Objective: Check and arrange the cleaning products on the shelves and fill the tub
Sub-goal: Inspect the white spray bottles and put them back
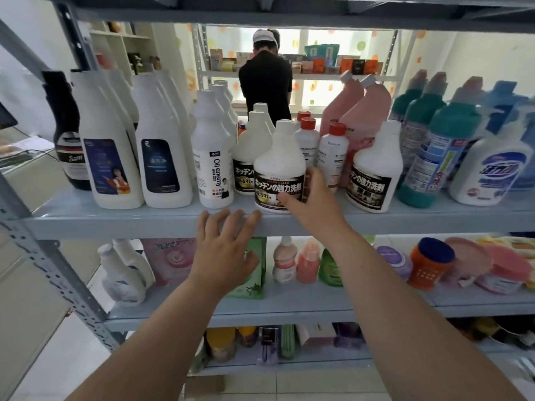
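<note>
At shelf front, nearest: left hand (224, 250) flat, fingers straight and spread, tips at the smooth grey metal shelf (115, 224) edge, holding nothing. Right hand (314, 202) wraps the squat white plastic kitchen cleaner bottle (278, 157), thumb on its glossy black label, fingers curled round its right side. It stands upright at the shelf's front. Just left is a tall slim white Oil enemy bottle (212, 157), to the right a matching black-label bottle (375, 175). All are opaque, fill level can't tell. Behind them are red-capped white bottles (333, 151) and pink angled-neck jugs (357, 111). Far back, a person in black (265, 82) stands at another rack.
</note>
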### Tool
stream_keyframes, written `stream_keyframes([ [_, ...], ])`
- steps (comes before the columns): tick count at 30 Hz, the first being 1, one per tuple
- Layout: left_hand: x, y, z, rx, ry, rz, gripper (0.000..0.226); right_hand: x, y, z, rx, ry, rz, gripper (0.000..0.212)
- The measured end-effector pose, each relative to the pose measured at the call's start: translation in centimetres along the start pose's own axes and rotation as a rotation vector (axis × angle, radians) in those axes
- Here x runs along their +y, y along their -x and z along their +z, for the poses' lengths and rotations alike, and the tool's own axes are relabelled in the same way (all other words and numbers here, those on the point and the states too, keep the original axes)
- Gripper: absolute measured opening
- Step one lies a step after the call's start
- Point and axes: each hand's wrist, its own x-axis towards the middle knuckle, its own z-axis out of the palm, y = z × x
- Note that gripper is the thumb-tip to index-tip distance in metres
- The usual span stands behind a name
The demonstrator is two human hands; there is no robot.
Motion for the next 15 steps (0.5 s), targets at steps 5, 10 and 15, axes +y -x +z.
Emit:
stream_keyframes([
  [5,0.2,0.1,0.1,-0.01,0.007,-0.023,0.078,-1.0,-1.8,1.4,-0.068,-0.028,-0.002,0.064],
  [10,0.3,0.1,0.2,-0.016,0.0,-0.026,0.079,-1.3,-2.7,2.2,-0.063,0.027,0.021,0.062],
  [15,0.3,0.1,0.2,0.001,0.009,-0.029,0.081,-1.4,-3.6,2.6,-0.054,0.067,0.046,0.057],
])
